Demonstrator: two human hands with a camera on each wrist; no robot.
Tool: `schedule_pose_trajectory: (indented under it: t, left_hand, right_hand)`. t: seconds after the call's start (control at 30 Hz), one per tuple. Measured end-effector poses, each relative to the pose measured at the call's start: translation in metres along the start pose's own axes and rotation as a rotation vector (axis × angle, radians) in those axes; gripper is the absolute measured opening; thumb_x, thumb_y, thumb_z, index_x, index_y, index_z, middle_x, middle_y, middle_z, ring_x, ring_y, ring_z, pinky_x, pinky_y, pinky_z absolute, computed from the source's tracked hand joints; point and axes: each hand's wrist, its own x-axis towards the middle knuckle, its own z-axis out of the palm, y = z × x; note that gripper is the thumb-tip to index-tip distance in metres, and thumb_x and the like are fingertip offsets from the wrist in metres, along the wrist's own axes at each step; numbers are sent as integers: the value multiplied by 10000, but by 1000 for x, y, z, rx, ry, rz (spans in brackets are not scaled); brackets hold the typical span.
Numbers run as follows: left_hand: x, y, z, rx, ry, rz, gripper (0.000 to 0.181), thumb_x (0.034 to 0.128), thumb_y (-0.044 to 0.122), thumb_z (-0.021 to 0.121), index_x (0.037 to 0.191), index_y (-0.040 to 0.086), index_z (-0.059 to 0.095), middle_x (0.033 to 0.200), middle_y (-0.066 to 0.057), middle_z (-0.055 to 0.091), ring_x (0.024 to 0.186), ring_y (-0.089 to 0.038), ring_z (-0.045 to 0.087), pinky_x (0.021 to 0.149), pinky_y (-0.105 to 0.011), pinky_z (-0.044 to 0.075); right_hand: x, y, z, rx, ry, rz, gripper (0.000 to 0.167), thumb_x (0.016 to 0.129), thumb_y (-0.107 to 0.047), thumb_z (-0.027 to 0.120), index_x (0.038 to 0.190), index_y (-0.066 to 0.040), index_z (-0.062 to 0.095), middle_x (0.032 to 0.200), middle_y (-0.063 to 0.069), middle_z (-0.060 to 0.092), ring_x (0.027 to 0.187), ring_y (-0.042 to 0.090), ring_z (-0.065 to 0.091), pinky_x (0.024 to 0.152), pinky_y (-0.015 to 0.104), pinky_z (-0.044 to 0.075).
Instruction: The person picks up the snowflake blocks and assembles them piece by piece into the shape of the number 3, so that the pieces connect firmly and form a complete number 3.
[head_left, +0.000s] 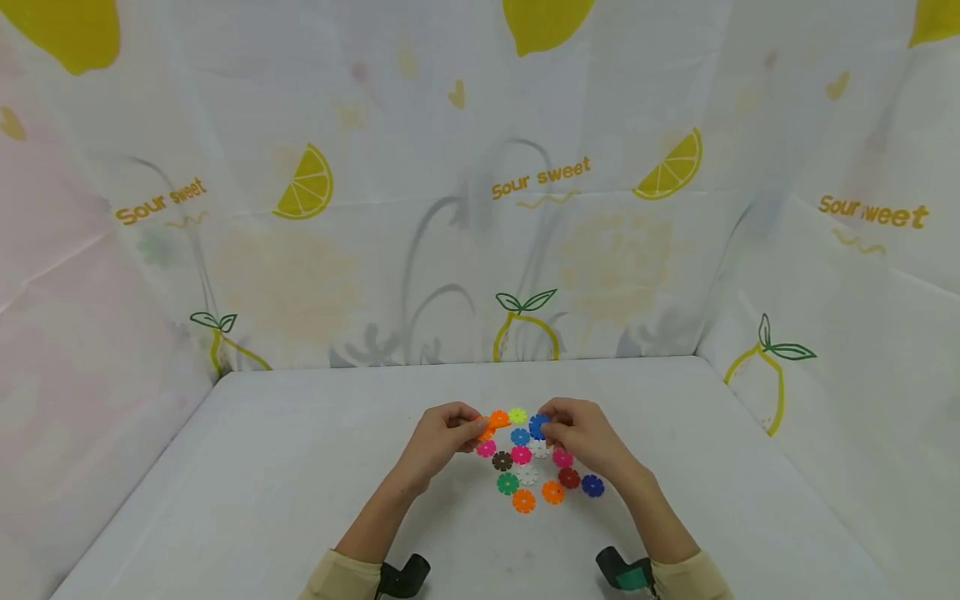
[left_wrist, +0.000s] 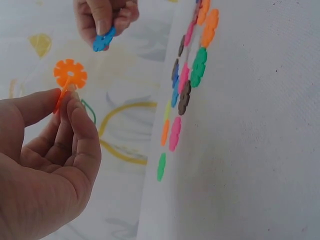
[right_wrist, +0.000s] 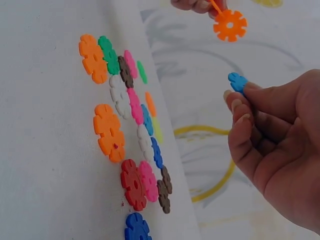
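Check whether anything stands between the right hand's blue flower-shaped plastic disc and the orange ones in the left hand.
Nothing visible does: only air separates the blue disc from the orange discs. The loose multicoloured plastic discs lie below, on the white table.

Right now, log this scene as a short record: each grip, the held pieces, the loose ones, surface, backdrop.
Left grip: pinches two orange discs, seemingly joined at an angle
Right grip: pinches a blue disc
Held pieces: orange and blue apart
Loose discs: many colors, between the arms
Surface: white table
Backdrop: pale cloth, lemon prints, "Sour sweet"
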Motion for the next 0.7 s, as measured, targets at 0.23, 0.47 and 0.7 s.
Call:
schedule_pose_trajectory:
  t: [0.23,0.47,0.7]
  left_hand:
    - [1,-2,1,0,2,6,263,940,262,681,1041,20,673,883,-89,719,780,-215,669,771,-289,589]
    - [3,-1,5,22,23,6,221,952,209,663,1023,0,671,866,-89,716,752,-177,661,776,-290,586]
    - [1,1,6,19,2,23,234,954,230,663,1034,10,677,882,-87,710,760,-181,660,782,-294,585]
  right_hand:
    - [-1,-3,-2,34,-3,-63,173,958,-106,629,1108,-52,694,822,95,668,737,200,612,740,399,599]
    - [-3,-7,-2,75,-29,-118,185,960,-100,627,1116,-22,691,824,88,660,743,213,617,720,359,599]
    - [-4,-9,-1,104,-75,-125,214,966,-111,620,1143,-10,683,817,92,659,741,207,619,699,328,590]
